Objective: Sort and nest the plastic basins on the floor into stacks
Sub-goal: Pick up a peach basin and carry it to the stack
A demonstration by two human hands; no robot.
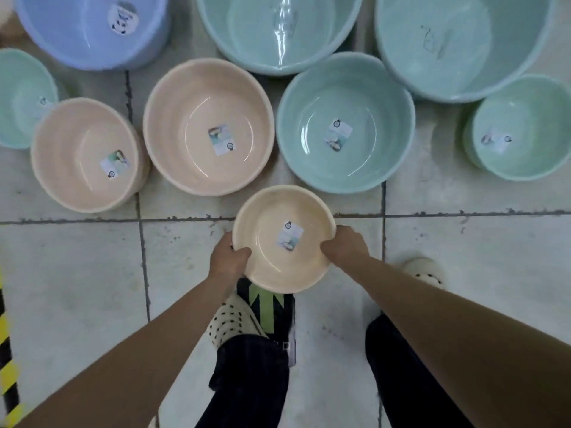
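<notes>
Left thumb (244,252) is hooked over the near-left rim, the other fingers are underneath and hidden; left hand (230,257) grips. Right hand (344,246) is curled on the right rim with its fingertips tucked inside the wall; it grips too. Both hold the small cream basin (268,267), upright and mouth up, with a sticker (290,235) on its bottom. It overlaps the left shoe (230,319), so I judge it off the floor, in front of the row, near the gap between the big peach basin (208,97) and the teal basin (346,88), which sit just beside each other.

Likely step: carry it to its colour match. Candidates are the big peach basin or the smaller peach basin (86,128) left of it; cannot tell if either is already a stack. The held one looks smallest and paler, so it should nest inside, last.

To do it well:
- keep it level and centre it over the chosen mouth;
- lower it straight, no tilt;
- slide thumb and fingertips off the rim before the rims meet, to avoid a pinch;
- don't bump the teal neighbour.

Further out are the blue basin (92,41), more green ones and the tiled floor (77,273).
</notes>
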